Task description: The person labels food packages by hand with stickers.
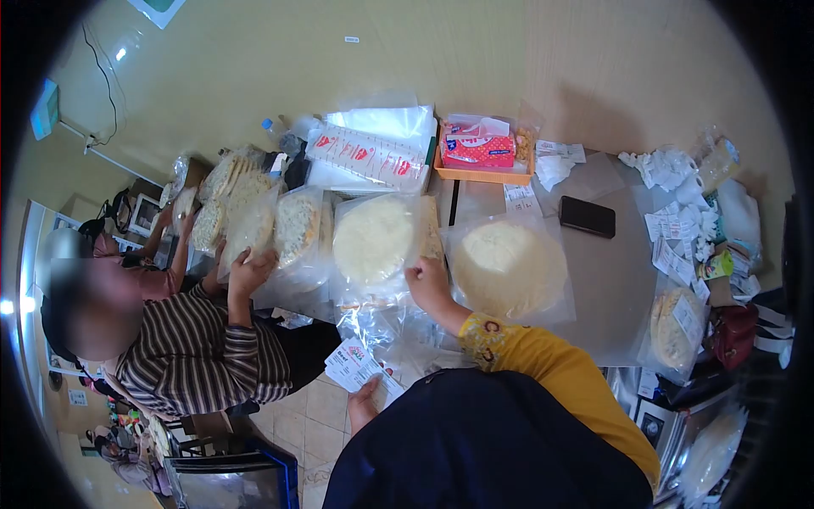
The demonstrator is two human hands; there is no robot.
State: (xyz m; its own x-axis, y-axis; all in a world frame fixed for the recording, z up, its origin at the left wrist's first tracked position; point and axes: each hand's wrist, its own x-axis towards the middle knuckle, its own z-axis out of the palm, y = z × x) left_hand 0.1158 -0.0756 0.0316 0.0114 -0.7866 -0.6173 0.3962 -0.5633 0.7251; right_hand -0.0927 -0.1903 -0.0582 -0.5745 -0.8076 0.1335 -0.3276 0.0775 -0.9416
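Observation:
My left hand (363,405) grips a small stack of white printed labels (352,366) low in front of my body. Reaching over the table, my right hand (430,285) has its fingers curled at the right edge of a clear plastic bag (414,222). Inside that bag lies a flat round pizza (373,240) with a pale topping. To the right of my hand rests another bagged round pizza (509,269), partly in shadow. A speckled bagged pizza (297,227) lies to the left. Loose clear plastic (377,327) hangs along the table's front edge.
At left, a co-worker in a striped top (203,348) handles a bagged pizza (252,225); another person stands beyond. An orange tray (485,176), a black phone (587,217), crumpled papers (678,225) and a bagged stack (677,331) occupy the table's back and right.

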